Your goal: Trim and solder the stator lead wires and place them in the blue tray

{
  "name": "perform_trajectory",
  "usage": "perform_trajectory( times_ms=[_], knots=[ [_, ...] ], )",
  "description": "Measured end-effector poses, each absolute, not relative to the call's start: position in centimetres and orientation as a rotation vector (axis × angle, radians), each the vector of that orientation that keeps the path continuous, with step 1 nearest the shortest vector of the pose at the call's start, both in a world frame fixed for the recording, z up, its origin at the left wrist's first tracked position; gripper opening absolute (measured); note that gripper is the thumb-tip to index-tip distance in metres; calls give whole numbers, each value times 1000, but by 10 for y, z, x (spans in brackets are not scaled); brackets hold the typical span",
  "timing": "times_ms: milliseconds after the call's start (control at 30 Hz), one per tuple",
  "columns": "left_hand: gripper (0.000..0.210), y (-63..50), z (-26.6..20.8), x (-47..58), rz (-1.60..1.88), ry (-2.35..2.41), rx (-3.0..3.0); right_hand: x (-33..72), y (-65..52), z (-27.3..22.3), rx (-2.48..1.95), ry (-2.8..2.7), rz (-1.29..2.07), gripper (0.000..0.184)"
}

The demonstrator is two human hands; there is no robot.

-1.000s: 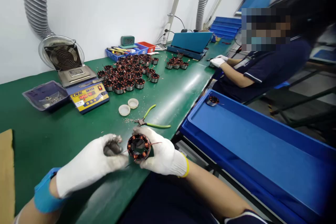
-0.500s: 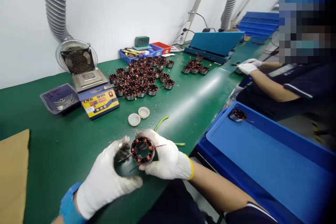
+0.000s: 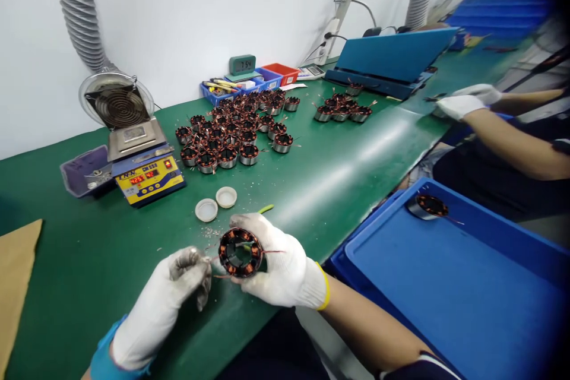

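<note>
Gloved in white, my right hand (image 3: 280,267) is closed around a motor stator (image 3: 255,262), a ring with copper windings whose open face is turned toward me. Thin copper leads stick out from both sides of it. My left hand (image 3: 184,276), in a smudged white glove, has thumb and fingertips pinched at the end of a lead wire (image 3: 214,259) on the stator's left side. Two small white round dishes (image 3: 206,210) stand just beyond my hands. Part of a green strip (image 3: 266,209) shows behind my right glove.
Many stators (image 3: 231,130) crowd the green table, with a smaller group (image 3: 341,108) farther right. A yellow-fronted solder pot (image 3: 149,181) stands left, beside a purple bin (image 3: 84,173). One stator (image 3: 427,206) lies in the blue tray (image 3: 445,285). A co-worker's gloved hands (image 3: 467,101) are at far right.
My left hand has gone from spread fingers beside the stator to a pinch on its lead wire. My right hand still holds the stator. The view has shifted slightly.
</note>
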State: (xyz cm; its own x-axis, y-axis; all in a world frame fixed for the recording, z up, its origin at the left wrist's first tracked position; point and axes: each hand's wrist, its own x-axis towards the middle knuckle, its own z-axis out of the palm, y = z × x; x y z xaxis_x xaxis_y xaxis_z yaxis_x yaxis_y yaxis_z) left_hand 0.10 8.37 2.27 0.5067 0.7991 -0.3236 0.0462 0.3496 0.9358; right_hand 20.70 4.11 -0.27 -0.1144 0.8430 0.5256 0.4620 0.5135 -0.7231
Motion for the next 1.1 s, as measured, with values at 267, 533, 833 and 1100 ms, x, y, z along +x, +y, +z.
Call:
perform_trajectory(
  times_ms=[267, 533, 833, 1100],
  knots=[
    [40, 64, 13, 55, 687, 914, 621, 250, 33, -12, -1001, -1667, 532, 78],
    [49, 73, 3, 62, 728, 928, 541, 254, 39, -14, -1048, -1563, 706, 79],
    [29, 91, 5, 38, 850, 927, 961, 226, 38, -9, -1187, -1614, 716, 81],
    [44, 134, -22, -34, 1265, 1251, 1107, 202, 105, 3, -1494, -1687, 536, 72]
  ],
)
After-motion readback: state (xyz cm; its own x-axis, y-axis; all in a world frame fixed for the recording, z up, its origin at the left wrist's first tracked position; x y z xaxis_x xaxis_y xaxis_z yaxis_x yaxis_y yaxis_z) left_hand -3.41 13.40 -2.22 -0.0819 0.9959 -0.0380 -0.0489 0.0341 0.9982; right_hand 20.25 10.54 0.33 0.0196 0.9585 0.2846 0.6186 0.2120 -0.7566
